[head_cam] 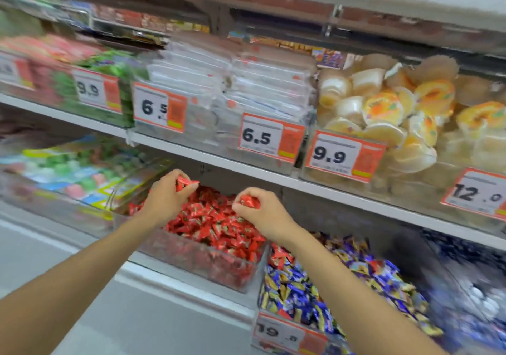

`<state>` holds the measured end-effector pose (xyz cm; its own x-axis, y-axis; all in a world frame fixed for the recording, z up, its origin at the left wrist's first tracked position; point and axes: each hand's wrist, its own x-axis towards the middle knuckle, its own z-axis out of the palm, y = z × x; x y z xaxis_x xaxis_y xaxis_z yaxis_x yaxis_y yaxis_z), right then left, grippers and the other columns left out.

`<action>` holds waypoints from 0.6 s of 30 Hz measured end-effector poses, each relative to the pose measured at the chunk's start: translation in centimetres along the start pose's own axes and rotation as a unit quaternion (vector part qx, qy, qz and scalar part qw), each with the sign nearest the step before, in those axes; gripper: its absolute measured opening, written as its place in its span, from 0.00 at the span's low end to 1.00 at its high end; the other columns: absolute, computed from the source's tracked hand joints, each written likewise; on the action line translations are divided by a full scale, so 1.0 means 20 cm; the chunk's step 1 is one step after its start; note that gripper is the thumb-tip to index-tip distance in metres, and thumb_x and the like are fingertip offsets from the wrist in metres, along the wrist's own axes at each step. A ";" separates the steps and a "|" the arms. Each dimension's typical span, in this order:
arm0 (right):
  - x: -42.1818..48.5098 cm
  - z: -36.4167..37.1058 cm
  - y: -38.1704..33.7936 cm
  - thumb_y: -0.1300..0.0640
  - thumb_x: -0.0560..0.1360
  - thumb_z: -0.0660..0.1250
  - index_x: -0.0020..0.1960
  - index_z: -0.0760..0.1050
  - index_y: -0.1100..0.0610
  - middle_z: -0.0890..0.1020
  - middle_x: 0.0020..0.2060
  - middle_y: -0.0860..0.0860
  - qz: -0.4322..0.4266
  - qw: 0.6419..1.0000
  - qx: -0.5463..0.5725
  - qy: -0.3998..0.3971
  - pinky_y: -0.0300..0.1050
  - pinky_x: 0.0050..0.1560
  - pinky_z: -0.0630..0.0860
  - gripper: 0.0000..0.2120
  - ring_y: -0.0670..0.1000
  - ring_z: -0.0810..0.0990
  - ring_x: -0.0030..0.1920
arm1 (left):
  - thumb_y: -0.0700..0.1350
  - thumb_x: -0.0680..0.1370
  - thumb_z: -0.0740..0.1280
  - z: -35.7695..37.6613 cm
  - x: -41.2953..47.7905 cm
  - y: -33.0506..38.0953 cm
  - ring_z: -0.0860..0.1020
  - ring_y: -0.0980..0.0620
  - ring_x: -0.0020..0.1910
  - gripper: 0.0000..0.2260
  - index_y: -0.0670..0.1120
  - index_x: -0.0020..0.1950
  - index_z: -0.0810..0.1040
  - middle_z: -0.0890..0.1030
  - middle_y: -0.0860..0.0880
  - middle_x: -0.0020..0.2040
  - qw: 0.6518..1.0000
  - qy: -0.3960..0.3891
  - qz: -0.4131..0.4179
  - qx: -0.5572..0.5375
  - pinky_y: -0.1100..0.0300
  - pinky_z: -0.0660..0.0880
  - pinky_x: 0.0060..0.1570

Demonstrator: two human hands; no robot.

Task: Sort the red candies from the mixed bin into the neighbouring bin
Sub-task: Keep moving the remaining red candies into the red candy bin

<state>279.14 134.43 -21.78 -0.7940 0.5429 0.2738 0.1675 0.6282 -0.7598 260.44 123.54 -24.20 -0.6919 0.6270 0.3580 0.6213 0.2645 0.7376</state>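
mixed bin right of neighbouring bin

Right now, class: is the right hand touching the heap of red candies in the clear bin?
Apart. The head view shows the right hand, closed on red candies, raised above the heap of red candies in the clear bin.

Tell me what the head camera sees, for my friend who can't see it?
Both hands, left and right, hold red candies over the red bin. A mixed bin sits to its right.
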 end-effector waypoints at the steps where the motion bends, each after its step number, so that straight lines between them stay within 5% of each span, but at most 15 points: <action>1: 0.08 0.05 0.00 0.56 0.72 0.73 0.51 0.79 0.53 0.80 0.40 0.45 0.009 0.999 -0.027 -0.019 0.37 0.47 0.71 0.09 0.42 0.76 0.41 | 0.54 0.76 0.67 -0.01 0.05 -0.05 0.79 0.45 0.43 0.13 0.45 0.50 0.76 0.80 0.46 0.39 1.000 -0.021 -0.010 -0.008 0.58 0.72 0.40; 3: 0.20 0.12 0.02 0.51 0.70 0.75 0.66 0.73 0.53 0.78 0.57 0.46 0.022 0.991 -0.085 -0.098 0.32 0.57 0.66 0.26 0.42 0.74 0.57 | 0.69 0.72 0.60 0.00 0.09 -0.14 0.73 0.44 0.64 0.29 0.49 0.63 0.76 0.78 0.44 0.61 0.994 -0.100 -0.028 0.035 0.50 0.68 0.64; 5: 0.25 0.13 0.04 0.48 0.70 0.74 0.73 0.66 0.53 0.71 0.67 0.45 0.026 0.978 -0.133 -0.162 0.33 0.66 0.61 0.35 0.43 0.68 0.68 | 0.74 0.69 0.51 0.02 0.08 -0.19 0.56 0.46 0.76 0.35 0.58 0.70 0.68 0.63 0.49 0.75 0.982 -0.148 -0.060 0.099 0.44 0.53 0.73; 8: 0.20 0.05 0.08 0.51 0.74 0.71 0.68 0.73 0.52 0.77 0.64 0.48 0.007 0.979 -0.164 -0.119 0.39 0.66 0.68 0.23 0.44 0.74 0.63 | 0.73 0.67 0.48 0.06 -0.01 -0.15 0.51 0.50 0.77 0.35 0.61 0.70 0.68 0.60 0.52 0.77 0.984 -0.125 -0.020 0.122 0.44 0.48 0.72; 12: -0.07 -0.20 0.21 0.60 0.77 0.65 0.56 0.80 0.51 0.80 0.45 0.42 0.011 0.990 -0.130 0.050 0.32 0.46 0.69 0.10 0.33 0.75 0.41 | 0.79 0.62 0.43 0.23 -0.14 0.05 0.56 0.54 0.76 0.43 0.59 0.69 0.69 0.65 0.53 0.74 0.980 -0.176 0.078 0.056 0.48 0.50 0.74; 15: -0.24 -0.35 0.36 0.63 0.78 0.63 0.56 0.79 0.52 0.80 0.50 0.44 0.070 0.984 -0.145 0.081 0.35 0.53 0.70 0.11 0.43 0.78 0.51 | 0.81 0.60 0.43 0.38 -0.28 0.21 0.53 0.58 0.75 0.46 0.61 0.72 0.62 0.61 0.56 0.75 0.957 -0.266 0.112 0.023 0.52 0.46 0.75; 18: -0.29 -0.38 0.50 0.59 0.77 0.64 0.62 0.76 0.52 0.78 0.59 0.49 0.095 0.977 -0.189 -0.007 0.41 0.61 0.71 0.14 0.49 0.76 0.59 | 0.83 0.56 0.40 0.44 -0.36 0.24 0.53 0.64 0.70 0.46 0.67 0.71 0.54 0.59 0.63 0.72 0.945 -0.303 0.117 0.035 0.57 0.43 0.72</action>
<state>289.76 141.82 -26.48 -0.7351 0.6635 0.1394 0.5139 0.6794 -0.5237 271.66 126.83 -28.19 -0.2084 0.9733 0.0964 0.7687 0.1021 0.6314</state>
